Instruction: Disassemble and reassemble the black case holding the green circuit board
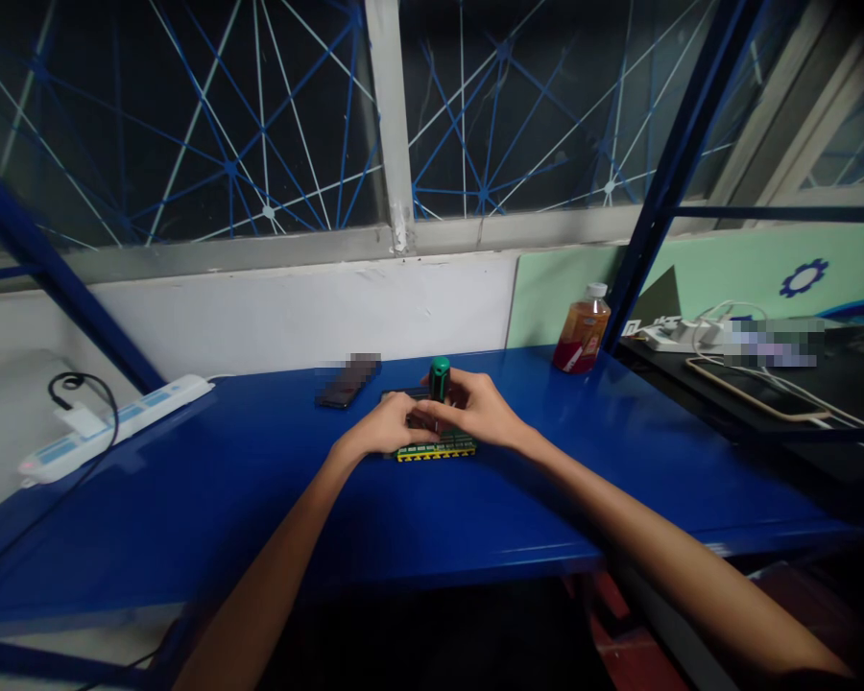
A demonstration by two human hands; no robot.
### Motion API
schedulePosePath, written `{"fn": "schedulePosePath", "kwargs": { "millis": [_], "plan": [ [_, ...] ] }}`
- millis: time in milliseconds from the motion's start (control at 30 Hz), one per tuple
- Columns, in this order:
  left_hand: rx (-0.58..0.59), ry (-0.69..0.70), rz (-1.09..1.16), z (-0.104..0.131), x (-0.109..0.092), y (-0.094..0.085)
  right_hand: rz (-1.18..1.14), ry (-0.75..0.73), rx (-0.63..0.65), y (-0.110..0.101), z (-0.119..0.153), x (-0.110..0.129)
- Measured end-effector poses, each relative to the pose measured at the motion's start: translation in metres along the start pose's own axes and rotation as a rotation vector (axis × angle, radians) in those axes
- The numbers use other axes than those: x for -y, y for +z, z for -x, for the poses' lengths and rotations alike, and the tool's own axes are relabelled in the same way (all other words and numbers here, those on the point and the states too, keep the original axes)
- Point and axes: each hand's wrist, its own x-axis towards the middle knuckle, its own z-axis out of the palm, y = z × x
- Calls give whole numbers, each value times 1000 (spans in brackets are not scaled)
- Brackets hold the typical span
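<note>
A green circuit board with a yellow front edge (pixel 438 451) lies on the blue table (pixel 432 518), partly covered by both hands. Above it a screwdriver with a green and black handle (pixel 440 378) stands upright. My right hand (pixel 475 408) has its fingers closed round the lower part of the screwdriver; the tip is hidden. My left hand (pixel 393 422) rests on the board's left side, its fingers bent close to the screwdriver. Whether those fingers pinch anything is too small to tell.
Behind the hands lies a dark phone (pixel 347 382). A bottle of red drink (pixel 583 328) stands at the back right. To the left is a white power strip (pixel 119 430) with a black cable. A black table at right bears another phone (pixel 757 390) and white cables.
</note>
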Motion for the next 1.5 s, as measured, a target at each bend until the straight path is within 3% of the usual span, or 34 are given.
{"fn": "schedulePosePath", "kwargs": {
  "millis": [1267,1500],
  "plan": [
    [4,34,-7,2,-2,-3,-7,-15,-4,-1,0,-2],
    [-49,-4,-43,1,1,0,2,-14,-11,0,0,-2]
  ]
}}
